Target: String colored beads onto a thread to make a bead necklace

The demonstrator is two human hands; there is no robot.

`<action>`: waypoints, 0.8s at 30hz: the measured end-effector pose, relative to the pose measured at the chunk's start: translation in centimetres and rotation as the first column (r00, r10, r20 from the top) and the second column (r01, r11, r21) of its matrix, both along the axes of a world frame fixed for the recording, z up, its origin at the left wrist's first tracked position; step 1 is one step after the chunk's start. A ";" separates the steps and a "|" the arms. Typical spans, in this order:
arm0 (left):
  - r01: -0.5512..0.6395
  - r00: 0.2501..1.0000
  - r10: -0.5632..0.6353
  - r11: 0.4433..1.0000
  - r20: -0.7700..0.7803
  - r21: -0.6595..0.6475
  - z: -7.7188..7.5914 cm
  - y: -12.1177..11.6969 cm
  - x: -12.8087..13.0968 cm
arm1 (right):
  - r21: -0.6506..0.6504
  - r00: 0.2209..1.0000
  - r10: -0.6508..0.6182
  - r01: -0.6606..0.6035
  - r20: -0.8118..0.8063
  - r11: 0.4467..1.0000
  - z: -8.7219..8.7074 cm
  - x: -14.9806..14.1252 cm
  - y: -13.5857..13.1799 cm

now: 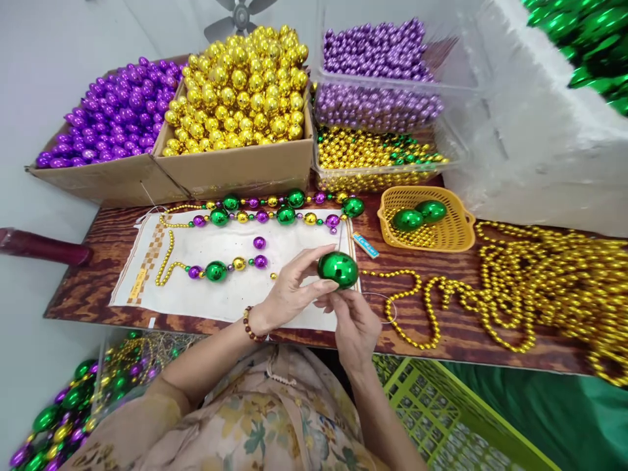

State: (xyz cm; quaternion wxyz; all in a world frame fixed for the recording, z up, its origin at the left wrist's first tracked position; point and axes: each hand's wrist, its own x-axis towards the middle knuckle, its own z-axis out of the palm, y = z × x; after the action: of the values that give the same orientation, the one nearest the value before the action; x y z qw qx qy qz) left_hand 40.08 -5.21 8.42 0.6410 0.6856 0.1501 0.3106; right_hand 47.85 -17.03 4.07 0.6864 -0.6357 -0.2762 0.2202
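A big shiny green bead is held over the right end of the white cloth. My left hand grips it between thumb and fingers from the left. Just below the bead, my right hand is closed in a pinch; a thin pale thread loops out beside it, and what the fingertips hold is hidden. On the cloth lies a short row of purple, green and gold beads, with a loose purple bead above it. Longer bead strands run along the cloth's far edge.
Cardboard boxes of purple and gold beads stand behind, beside clear bins. A yellow basket holds two green beads. Gold bead chains pile at right. A green crate is below the table edge.
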 end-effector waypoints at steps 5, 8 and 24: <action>-0.111 0.974 0.160 0.952 -0.159 0.285 -2.3 1.9 -3.7 | 0.038 0.984 -0.042 0.049 -0.172 0.998 -1.1 1.0 -1.1; -0.332 0.862 0.453 0.844 -0.228 0.421 -3.2 5.2 -7.3 | 0.073 0.967 0.053 -0.036 -0.250 0.997 -2.2 1.4 -2.2; 0.333 0.715 0.305 0.641 -0.628 0.691 -4.4 8.6 6.3 | 0.079 0.917 0.100 -0.075 -0.386 0.994 -5.5 2.4 -3.7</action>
State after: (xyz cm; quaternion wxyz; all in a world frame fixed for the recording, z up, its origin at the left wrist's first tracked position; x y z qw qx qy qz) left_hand 46.43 3.37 4.01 0.1837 0.9545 0.2282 0.0554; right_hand 50.23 -20.72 -1.44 0.7366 -0.5445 -0.1695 0.3637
